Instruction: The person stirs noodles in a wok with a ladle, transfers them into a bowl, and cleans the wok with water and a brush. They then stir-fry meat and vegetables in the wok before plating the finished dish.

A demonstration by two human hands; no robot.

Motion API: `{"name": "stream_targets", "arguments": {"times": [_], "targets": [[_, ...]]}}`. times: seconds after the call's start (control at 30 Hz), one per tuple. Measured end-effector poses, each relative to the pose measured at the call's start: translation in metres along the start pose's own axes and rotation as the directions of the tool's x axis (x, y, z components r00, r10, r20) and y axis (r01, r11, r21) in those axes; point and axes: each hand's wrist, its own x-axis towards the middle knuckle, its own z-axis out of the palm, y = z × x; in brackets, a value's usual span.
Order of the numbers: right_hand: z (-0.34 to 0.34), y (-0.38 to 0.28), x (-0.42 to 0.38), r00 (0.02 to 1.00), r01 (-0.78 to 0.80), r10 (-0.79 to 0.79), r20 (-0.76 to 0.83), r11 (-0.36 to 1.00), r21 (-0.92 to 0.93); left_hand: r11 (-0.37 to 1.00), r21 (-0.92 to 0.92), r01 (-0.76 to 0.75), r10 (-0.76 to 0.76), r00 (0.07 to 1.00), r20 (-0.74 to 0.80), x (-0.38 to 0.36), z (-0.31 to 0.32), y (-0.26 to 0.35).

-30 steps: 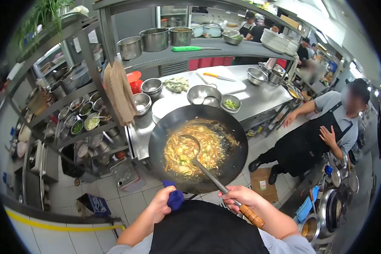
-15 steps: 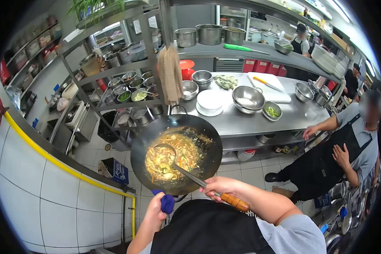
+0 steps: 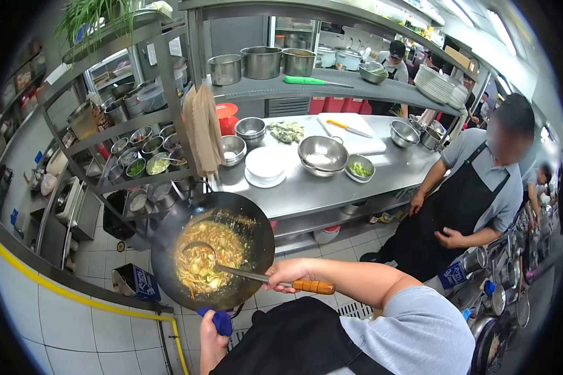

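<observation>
Both hands busy beside the steel counter [image 3: 331,190]: left hand [image 3: 211,331] gripping the wok [image 3: 213,257] by its blue-wrapped handle, right hand [image 3: 291,274] clenched on the ladle [image 3: 256,275] resting in cooked, unplated noodles [image 3: 206,259].

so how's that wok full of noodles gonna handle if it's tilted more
The wok probably feels front-heavy: the left hand grips only a blue cloth at its near rim. The saucy noodles look wet, so they would likely slide toward the low side. The ladle in the right hand could check them.
</observation>
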Motion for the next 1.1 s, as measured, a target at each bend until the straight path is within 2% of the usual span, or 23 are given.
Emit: {"name": "stream_targets", "arguments": {"times": [0.07, 0.1, 0.2, 0.23, 0.27, 0.33, 0.37, 0.47, 0.53, 0.57, 0.67, 0.7, 0.83, 0.9, 0.97, 1.03, 1.1], "targets": [[-0.011, 0.004, 0.000, 1.000, 0.014, -0.015, 0.025, 0.999, 0.028, 0.999, 0.036, -0.040, 0.047, 0.981, -0.191, -0.010, 0.014, -0.006], [-0.015, 0.006, 0.001, 0.999, 0.013, -0.014, 0.039, 1.000, 0.025, 0.994, 0.060, -0.096, 0.106, 0.974, -0.202, -0.019, 0.027, -0.008], [-0.024, 0.010, -0.006, 0.997, 0.000, -0.002, 0.079, 1.000, 0.027, 1.000, -0.020, 0.012, -0.017, 0.962, -0.274, -0.019, 0.039, -0.010], [-0.026, 0.010, -0.010, 0.994, -0.032, 0.026, 0.103, 0.997, 0.064, 0.999, -0.024, 0.036, -0.041, 0.972, -0.233, -0.017, 0.033, -0.013], [-0.029, 0.011, -0.011, 0.990, -0.064, 0.050, 0.135, 0.993, 0.099, 0.999, -0.016, 0.027, -0.031, 0.970, -0.239, -0.015, 0.034, -0.016], [-0.044, 0.019, -0.011, 0.976, -0.050, 0.036, 0.215, 0.997, 0.059, 1.000, -0.002, 0.007, -0.008, 0.972, -0.237, -0.018, 0.045, -0.019], [-0.051, 0.022, -0.011, 0.972, -0.028, 0.012, 0.236, 0.998, 0.062, 0.999, -0.042, 0.029, -0.039, 0.968, -0.249, -0.016, 0.043, -0.023], [-0.072, 0.024, -0.022, 0.961, -0.011, -0.006, 0.276, 0.998, 0.060, 0.997, 0.037, -0.062, 0.071, 0.929, -0.362, -0.019, 0.060, -0.033], [-0.092, 0.037, -0.017, 0.970, 0.018, -0.015, 0.243, 1.000, -0.009, 0.998, 0.023, -0.061, 0.065, 0.922, -0.381, -0.019, 0.076, -0.037], [-0.098, 0.043, -0.014, 0.976, 0.081, -0.089, 0.197, 0.996, 0.049, 0.998, 0.010, -0.057, 0.056, 0.921, -0.386, -0.018, 0.083, -0.037], [-0.109, 0.028, -0.033, 0.972, 0.098, -0.100, 0.211, 0.995, 0.019, 0.996, -0.011, -0.088, 0.078, 0.932, -0.354, -0.009, 0.087, -0.045], [-0.114, 0.023, -0.037, 0.979, 0.069, -0.063, 0.194, 0.997, -0.029, 0.997, -0.044, -0.069, 0.053, 0.956, -0.289, -0.011, 0.096, -0.044], [-0.138, 0.015, -0.048, 0.971, 0.022, -0.006, 0.238, 0.998, -0.067, 0.992, 0.027, -0.121, 0.123, 0.928, -0.351, -0.003, 0.114, -0.055], [-0.144, 0.013, -0.055, 0.969, -0.001, 0.014, 0.246, 0.998, -0.055, 0.999, 0.008, -0.047, 0.046, 0.930, -0.364, 0.004, 0.112, -0.055], [-0.152, 0.016, -0.060, 0.969, -0.020, 0.028, 0.247, 0.999, -0.036, 0.999, -0.007, -0.036, 0.032, 0.943, -0.330, 0.004, 0.109, -0.055], [-0.162, 0.027, -0.062, 0.978, 0.002, -0.042, 0.205, 0.982, 0.191, 1.000, -0.014, -0.015, 0.010, 0.955, -0.295, 0.006, 0.122, -0.052], [-0.197, 0.041, -0.066, 0.999, 0.049, -0.052, 0.008, 0.984, 0.173, 0.994, 0.069, -0.090, 0.108, 0.928, -0.358, 0.002, 0.138, -0.052]]}}
